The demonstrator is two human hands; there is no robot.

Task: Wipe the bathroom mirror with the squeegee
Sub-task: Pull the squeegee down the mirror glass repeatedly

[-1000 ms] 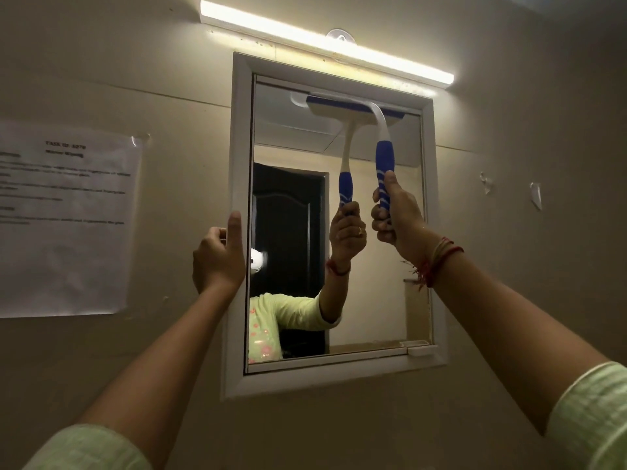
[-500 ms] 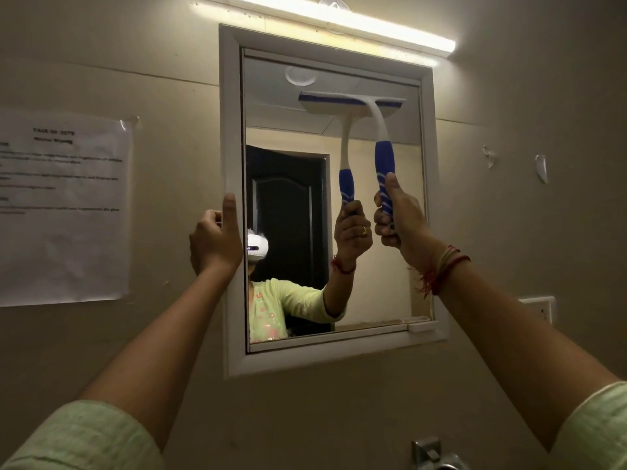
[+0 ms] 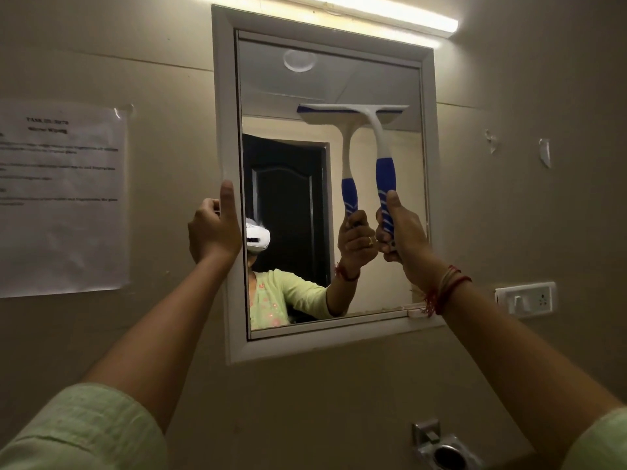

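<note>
A white-framed mirror [image 3: 234, 96] hangs on the beige wall. A white squeegee [image 3: 380, 137] with a blue grip has its blade flat against the glass, roughly a third of the way down the right half. My right hand [image 3: 400, 232] is closed around the blue grip, thumb pointing up along it. My left hand [image 3: 213, 228] grips the left edge of the mirror frame at mid height, thumb on the front face. The glass reflects the squeegee, my arm and a dark door.
A strip light [image 3: 390, 15] glows above the mirror. A taped paper sheet [image 3: 61, 198] hangs on the wall to the left. A switch and socket plate [image 3: 526, 298] sits right of the mirror. A chrome holder [image 3: 441, 449] juts out below.
The squeegee blade has slid down the glass from the mirror's top edge, my right hand dropping with it. My left hand has kept its hold on the frame.
</note>
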